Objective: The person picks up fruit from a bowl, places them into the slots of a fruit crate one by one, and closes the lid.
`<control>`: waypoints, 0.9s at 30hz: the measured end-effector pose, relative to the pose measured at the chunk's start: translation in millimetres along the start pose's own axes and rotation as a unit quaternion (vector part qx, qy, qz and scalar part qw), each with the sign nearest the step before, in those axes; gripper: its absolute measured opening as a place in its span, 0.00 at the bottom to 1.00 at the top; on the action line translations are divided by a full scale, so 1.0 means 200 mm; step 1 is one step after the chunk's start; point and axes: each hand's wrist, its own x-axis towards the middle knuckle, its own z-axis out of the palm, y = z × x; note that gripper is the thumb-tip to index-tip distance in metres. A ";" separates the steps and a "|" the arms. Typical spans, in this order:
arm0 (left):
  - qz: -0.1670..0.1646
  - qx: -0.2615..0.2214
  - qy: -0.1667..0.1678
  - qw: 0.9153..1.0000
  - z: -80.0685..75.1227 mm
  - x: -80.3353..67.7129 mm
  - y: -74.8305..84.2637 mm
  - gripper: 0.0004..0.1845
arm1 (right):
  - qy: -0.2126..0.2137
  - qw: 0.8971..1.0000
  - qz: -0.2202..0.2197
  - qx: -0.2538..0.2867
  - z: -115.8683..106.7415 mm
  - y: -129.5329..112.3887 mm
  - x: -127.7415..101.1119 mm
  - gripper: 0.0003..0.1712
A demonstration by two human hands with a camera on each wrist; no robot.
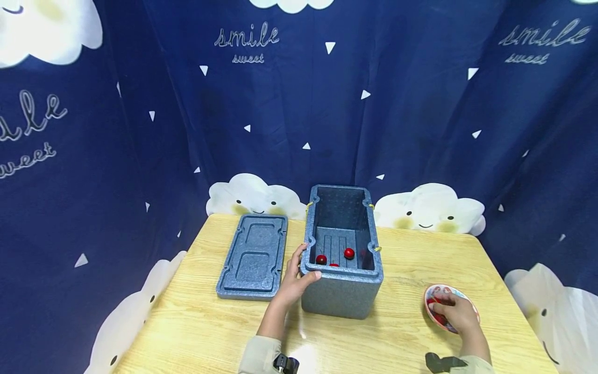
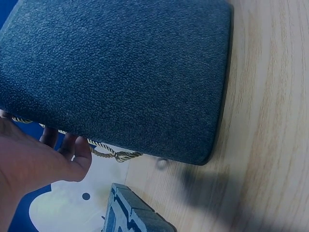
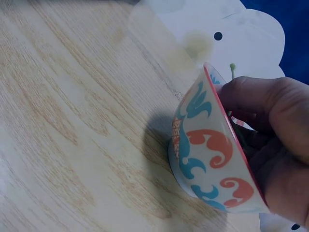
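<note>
My left hand (image 1: 294, 283) grips the near left corner of a grey-blue foam box (image 1: 341, 296), thumb over the front rim, fingers along the side. In the left wrist view, curled fingers (image 2: 79, 154) show at the box's edge. Inside the box lie a red cherry (image 1: 349, 253), another cherry (image 1: 321, 259) and a third, partly hidden by the front wall. My right hand (image 1: 458, 311) reaches into a patterned bowl (image 3: 207, 159) of cherries, thumb and fingers curled about a cherry (image 1: 434, 302). A green stem (image 3: 232, 68) rises beside the thumb; the other fingertips are mostly hidden.
The matching foam lid (image 1: 254, 257) lies flat to the left of the box. Yellow cord (image 1: 377, 249) runs through the box's sides. A wooden table (image 1: 187, 327) bears everything, with a blue curtain (image 1: 280, 104) printed with clouds behind and at both sides.
</note>
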 end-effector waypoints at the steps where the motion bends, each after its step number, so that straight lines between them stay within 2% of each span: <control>1: 0.000 0.000 0.000 1.000 0.00 0.00 0.00 0.41 | 0.005 1.000 -0.001 -0.005 0.00 0.00 0.00 0.31; 8: 0.000 0.006 0.001 1.000 0.00 -0.01 0.00 0.41 | 0.059 0.998 -0.002 0.019 0.00 -0.01 -0.08 0.30; 16: -0.006 0.003 0.003 1.000 0.00 -0.01 0.01 0.42 | 0.121 0.991 -0.002 0.054 -0.01 -0.07 -0.15 0.30; 27: -0.010 0.007 0.000 1.000 -0.01 -0.01 0.01 0.42 | 0.136 0.985 -0.038 0.098 -0.09 -0.21 -0.16 0.29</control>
